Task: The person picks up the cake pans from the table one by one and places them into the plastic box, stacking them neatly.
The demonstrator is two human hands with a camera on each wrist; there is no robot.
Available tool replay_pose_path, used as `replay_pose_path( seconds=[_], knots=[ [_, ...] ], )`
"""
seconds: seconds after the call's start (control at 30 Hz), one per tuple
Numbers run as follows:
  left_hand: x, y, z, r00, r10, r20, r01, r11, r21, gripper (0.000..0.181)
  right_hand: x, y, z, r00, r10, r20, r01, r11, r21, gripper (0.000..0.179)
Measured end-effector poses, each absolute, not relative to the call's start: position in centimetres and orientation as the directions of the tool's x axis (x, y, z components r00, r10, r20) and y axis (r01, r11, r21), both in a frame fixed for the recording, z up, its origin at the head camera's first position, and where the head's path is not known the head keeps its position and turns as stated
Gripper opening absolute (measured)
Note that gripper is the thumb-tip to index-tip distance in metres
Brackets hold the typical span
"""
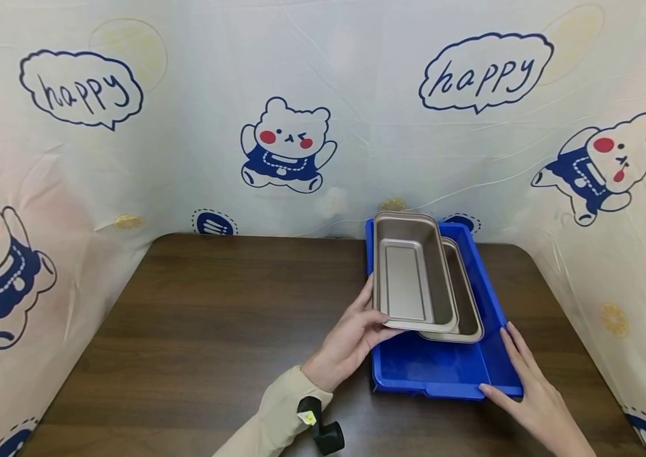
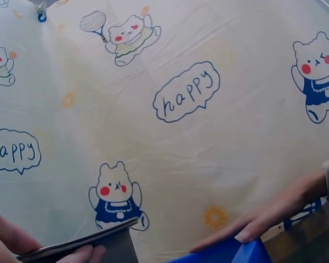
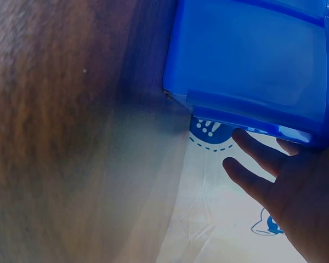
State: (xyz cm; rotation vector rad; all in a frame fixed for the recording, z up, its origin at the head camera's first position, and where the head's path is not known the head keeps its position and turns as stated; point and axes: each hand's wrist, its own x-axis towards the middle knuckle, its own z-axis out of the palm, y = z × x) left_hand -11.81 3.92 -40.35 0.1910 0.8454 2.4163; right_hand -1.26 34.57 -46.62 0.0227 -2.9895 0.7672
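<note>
My left hand (image 1: 351,343) grips the near left corner of a metal loaf pan (image 1: 405,279), thumb on its rim and fingers beneath. This pan sits tilted over a second loaf pan (image 1: 462,292), which is partly hidden and lies in a blue plastic tray (image 1: 437,365). Along the tray's right front corner rests my right hand (image 1: 542,397), its thumb on the front rim and its straight fingers against the outer side. The right wrist view shows the spread fingers (image 3: 255,183) by the tray's wall. Only the held pan's edge (image 2: 93,241) appears in the left wrist view.
A dark wooden table (image 1: 214,330) carries the tray on its right side. Behind and around it hangs a pale curtain (image 1: 368,146) printed with bears and lettering. A black wrist camera (image 1: 325,431) is strapped to my left sleeve.
</note>
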Motion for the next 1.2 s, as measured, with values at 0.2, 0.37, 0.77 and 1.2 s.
replay_pose_path(
  seconds=[0.2,0.37,0.77,1.2],
  knots=[
    [-11.6,5.0,-40.5,-0.819,0.571,-0.055,-0.476,-0.624,0.619,0.085,-1.2,34.6,-46.7,-0.997,-0.004,0.075,-0.04,0.872,-0.487,0.101],
    [-11.5,6.0,-40.7,-0.822,0.565,-0.072,-0.478,-0.615,0.627,0.086,-1.2,34.6,-46.8,-0.995,-0.006,0.103,-0.057,0.866,-0.496,0.101],
    [-11.4,8.1,-41.5,-0.831,0.545,-0.112,-0.486,-0.613,0.622,0.085,-1.3,34.7,-46.9,-0.994,-0.004,0.105,-0.056,0.864,-0.5,0.101],
    [-11.2,10.2,-42.1,-0.853,0.497,-0.162,-0.473,-0.603,0.642,0.086,-1.3,34.7,-46.9,-0.995,-0.002,0.097,-0.05,0.869,-0.493,0.101]
  ],
)
